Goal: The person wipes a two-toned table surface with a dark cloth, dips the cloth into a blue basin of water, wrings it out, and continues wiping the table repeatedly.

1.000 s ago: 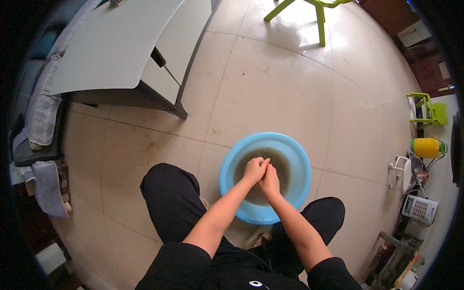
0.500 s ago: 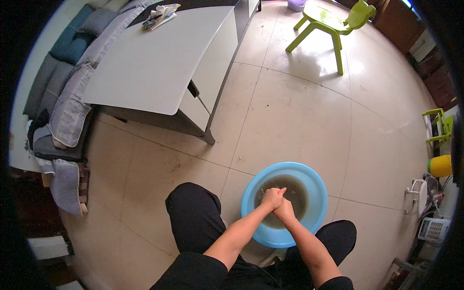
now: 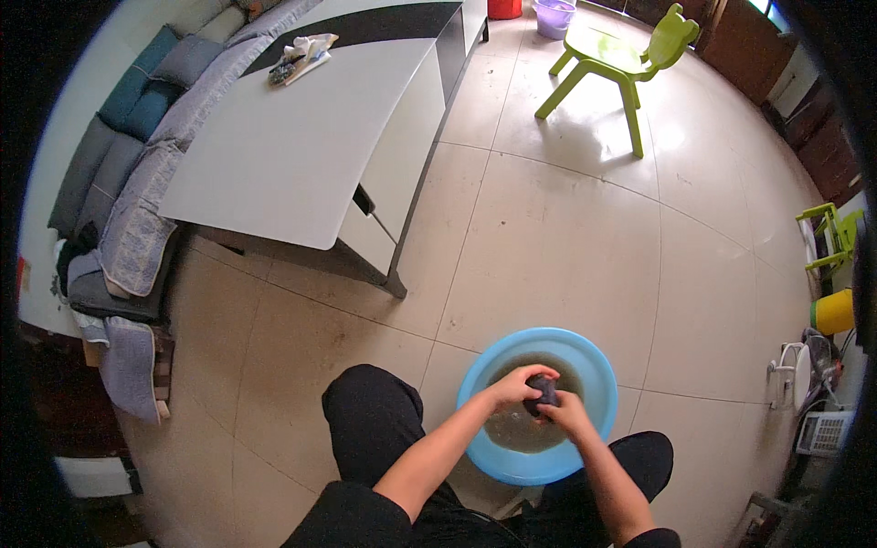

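A light blue plastic basin (image 3: 596,384) stands on the floor between my knees. Murky grey-brown water (image 3: 512,431) fills its bottom. Above that water, a small dark wad (image 3: 542,392) is gripped between both hands; it could be wet cloth, but its kind is too small to make out. My left hand (image 3: 519,385) curls over its upper left side, thumb and fingers bent round it. From the lower right, my right hand (image 3: 568,413) closes on it too. Part of the wad is hidden by the fingers.
A white-topped low table (image 3: 292,155) with a dark end stands ahead left, bearing a small crumpled packet (image 3: 303,60). Beyond it runs a cushioned sofa (image 3: 146,183). A green child's chair (image 3: 612,59) and a purple bucket (image 3: 553,18) stand far off. A fan (image 3: 822,361) is at right.
My hands were clasped together over the water with nothing showing between them. Now they have come slightly apart and the dark wad shows between the fingers. The view has tilted up a little.
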Tool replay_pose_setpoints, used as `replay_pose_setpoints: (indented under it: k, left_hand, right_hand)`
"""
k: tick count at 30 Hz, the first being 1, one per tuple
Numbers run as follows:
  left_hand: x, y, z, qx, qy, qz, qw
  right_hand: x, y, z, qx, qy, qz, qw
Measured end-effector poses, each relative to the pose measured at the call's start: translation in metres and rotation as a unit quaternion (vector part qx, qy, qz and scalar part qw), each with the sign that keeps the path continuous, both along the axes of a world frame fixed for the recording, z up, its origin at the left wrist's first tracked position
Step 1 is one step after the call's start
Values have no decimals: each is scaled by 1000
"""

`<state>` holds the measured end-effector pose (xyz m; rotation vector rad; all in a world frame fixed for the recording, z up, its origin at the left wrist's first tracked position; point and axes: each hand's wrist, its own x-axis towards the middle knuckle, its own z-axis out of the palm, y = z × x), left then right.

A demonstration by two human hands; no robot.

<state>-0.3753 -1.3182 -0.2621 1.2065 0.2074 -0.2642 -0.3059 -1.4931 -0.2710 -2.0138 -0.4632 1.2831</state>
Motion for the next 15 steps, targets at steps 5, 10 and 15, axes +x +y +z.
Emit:
replay_pose_setpoints:
  k: [5, 10, 15]
  left_hand:
    - [8, -6, 24, 340, 7, 35, 940]
    - [7, -5, 129, 414, 94, -47, 904]
    - [-6, 10, 202, 199, -51, -2, 979]
  right_hand:
    - [31, 16, 85, -205, -58, 44, 976]
    - [34, 21, 159, 73, -140, -102, 982]
    - [31, 27, 266, 198, -82, -111, 970]
